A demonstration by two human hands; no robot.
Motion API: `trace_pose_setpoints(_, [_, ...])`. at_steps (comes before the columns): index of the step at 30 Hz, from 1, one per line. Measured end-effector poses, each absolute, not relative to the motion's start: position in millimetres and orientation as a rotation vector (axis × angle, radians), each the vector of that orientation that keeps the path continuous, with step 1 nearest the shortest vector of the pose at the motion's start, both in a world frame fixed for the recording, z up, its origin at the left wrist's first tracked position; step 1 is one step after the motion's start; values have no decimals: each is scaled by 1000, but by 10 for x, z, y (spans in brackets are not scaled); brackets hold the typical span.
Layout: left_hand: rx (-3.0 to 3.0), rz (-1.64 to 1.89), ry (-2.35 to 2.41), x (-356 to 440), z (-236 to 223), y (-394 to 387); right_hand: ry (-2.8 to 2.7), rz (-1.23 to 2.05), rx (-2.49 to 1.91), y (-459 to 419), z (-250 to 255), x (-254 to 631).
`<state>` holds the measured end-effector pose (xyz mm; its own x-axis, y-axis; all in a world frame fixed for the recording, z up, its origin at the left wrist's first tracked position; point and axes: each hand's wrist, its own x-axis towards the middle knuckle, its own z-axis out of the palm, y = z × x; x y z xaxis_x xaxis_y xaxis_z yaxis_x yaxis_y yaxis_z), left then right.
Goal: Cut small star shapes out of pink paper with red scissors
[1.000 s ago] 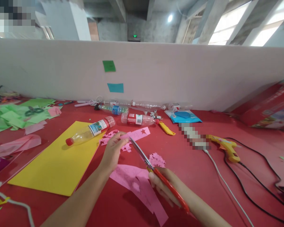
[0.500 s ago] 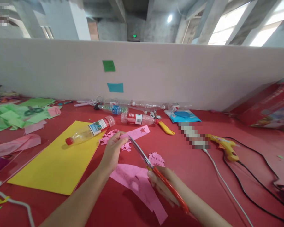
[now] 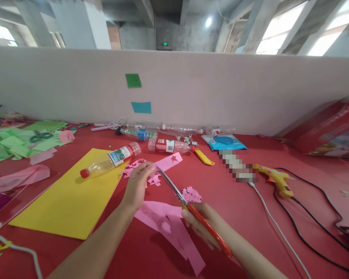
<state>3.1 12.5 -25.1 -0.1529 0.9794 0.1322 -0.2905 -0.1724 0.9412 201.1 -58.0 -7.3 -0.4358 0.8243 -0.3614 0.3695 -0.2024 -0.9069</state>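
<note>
Pinched in my left hand [image 3: 137,185] is a strip of pink paper [image 3: 166,164] with a star-shaped hole near its far end. My right hand [image 3: 202,223] grips red-handled scissors [image 3: 205,221], whose blades reach up to the strip beside my left fingertips. Whether the blades are cutting into the paper I cannot tell. Below the blades lies a small heap of pink paper stars [image 3: 192,194]. A larger cut pink sheet [image 3: 173,228] rests on the table between my forearms. Pink scraps [image 3: 133,167] lie behind my left hand.
Left of my hand, a plastic bottle [image 3: 112,159] lies on yellow card [image 3: 66,201]. More bottles [image 3: 171,146] lie along the back, near a yellow utility knife [image 3: 204,157] and a blue wipes pack [image 3: 224,142]. At right sits a yellow glue gun [image 3: 276,180] with a black cord.
Both hands, the scissors and the pink strip keep nearly the same positions, with only a very slight shift of the strip and blades.
</note>
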Motion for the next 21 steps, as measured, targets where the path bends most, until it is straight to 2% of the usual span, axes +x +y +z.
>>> trace_pose_setpoints(21, [1113, 1400, 857, 169, -217, -17, -1573, 1727, -1161, -690, -147, 1964])
